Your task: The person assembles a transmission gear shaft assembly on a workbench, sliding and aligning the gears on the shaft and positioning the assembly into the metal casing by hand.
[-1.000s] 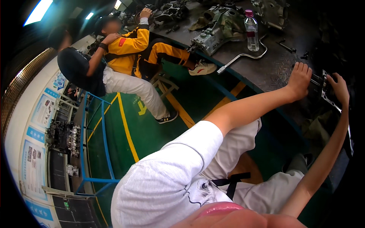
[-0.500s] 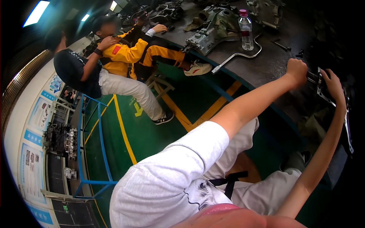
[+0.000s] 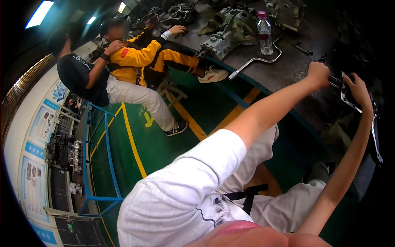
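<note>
My left hand (image 3: pixel 319 76) is closed in a fist, its arm stretched across to the right. From that fist a dark, ribbed cylindrical handle (image 3: pixel 335 82) sticks out toward the right. Close beside it, my right hand (image 3: pixel 359 92) curves over the edge of a silver metal casing (image 3: pixel 374 136). The thumb and a finger show at the top; the other fingers are partly hidden. Deep shadow hides much of the casing and the far end of the handle.
On the dark bench (image 3: pixel 288 68) are a water bottle (image 3: pixel 265 35), a bent steel crank wrench (image 3: pixel 259 59), a bolt-like piece (image 3: pixel 302 48) and a gearbox housing (image 3: pixel 230 35). Two people (image 3: pixel 86 74) sit and lean at the left. A blue rail (image 3: pixel 109 156) stands on the green floor.
The whole view has shifted very slightly. Both hands keep nearly the same place beside the handle and casing.
</note>
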